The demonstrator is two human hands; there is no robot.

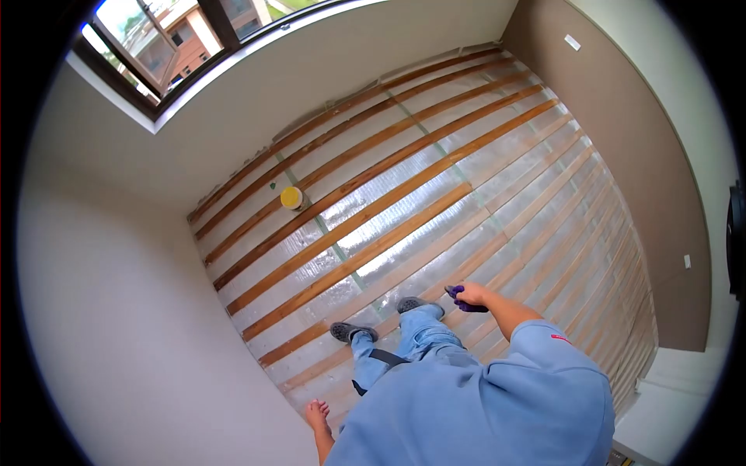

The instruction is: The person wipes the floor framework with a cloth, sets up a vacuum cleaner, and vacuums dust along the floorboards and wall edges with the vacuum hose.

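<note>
My right hand (474,293) is closed around a small dark purple tool (465,301), held out above the floor in front of me. Its exact kind is too small to make out. My left hand (317,413) hangs low beside the left wall, fingers loosely apart, holding nothing. Below both hands, wooden battens (365,268) run in rows across a silvery foil sheet (392,186). Those toward the window are dark reddish brown; the ones nearer me and to the right look pale. A tub with a yellow top (291,197) stands among the dark battens.
An open window (155,54) is set in the far wall. A plain wall (140,311) rises close on my left, and a brown panelled wall (622,140) with white sockets stands on the right. My dark shoes (353,332) stand among the battens. Greenish strips cross the foil.
</note>
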